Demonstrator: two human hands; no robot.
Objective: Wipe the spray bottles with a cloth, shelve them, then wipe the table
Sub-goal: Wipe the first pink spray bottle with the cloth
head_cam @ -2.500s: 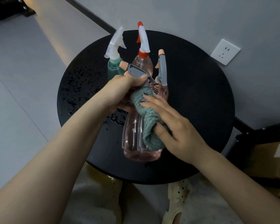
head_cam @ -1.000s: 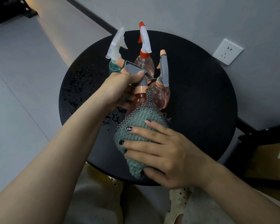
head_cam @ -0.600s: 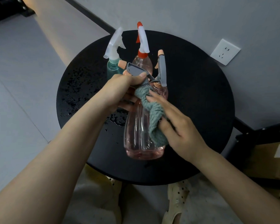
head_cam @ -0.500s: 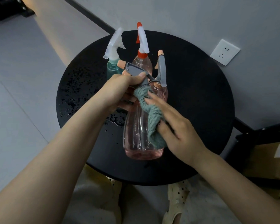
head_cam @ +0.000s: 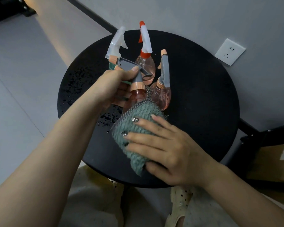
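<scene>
Four spray bottles are showing — one held, three standing together at the far side of the round black table [head_cam: 203,104]. The left hand [head_cam: 115,89] is gripping the held pink bottle [head_cam: 137,97] at its neck, just under the grey trigger head. The right hand [head_cam: 164,149] is clasping one green cloth [head_cam: 133,128] around the bottle's body, fingers curled over it. Behind are standing a teal bottle [head_cam: 116,46], a red-capped bottle [head_cam: 145,63] and a second grey-headed pink bottle [head_cam: 161,94] — the cloth is touching the last. Water drops are lying toward the table's left edge; its right half is lying bare.
</scene>
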